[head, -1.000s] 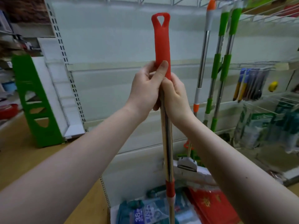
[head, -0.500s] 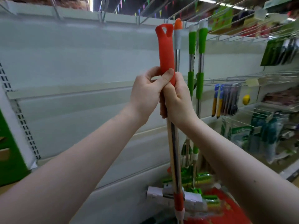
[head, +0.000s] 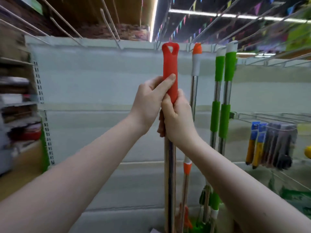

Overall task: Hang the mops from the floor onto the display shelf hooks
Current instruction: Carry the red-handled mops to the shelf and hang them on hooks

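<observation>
I hold a mop upright by its red grip (head: 170, 64), which ends in a triangular hanging hole level with the top rail of the white display shelf (head: 94, 76). My left hand (head: 149, 101) wraps the lower red grip; my right hand (head: 176, 118) clasps the steel pole just below it. Long wire hooks (head: 110, 21) stick out from the rail above. To the right, an orange-tipped mop (head: 196, 64) and two green-handled mops (head: 225, 78) hang from the rail. The mop's head is out of view.
Packaged tools (head: 271, 145) hang on a wire rack at the right. Another shelving unit (head: 18, 105) with goods stands at the left beside a green upright. Bunting and strip lights run along the ceiling.
The view has tilted upward and the mop has risen, so its red tip now sits at the shelf's top rail. Both hands keep the same hold.
</observation>
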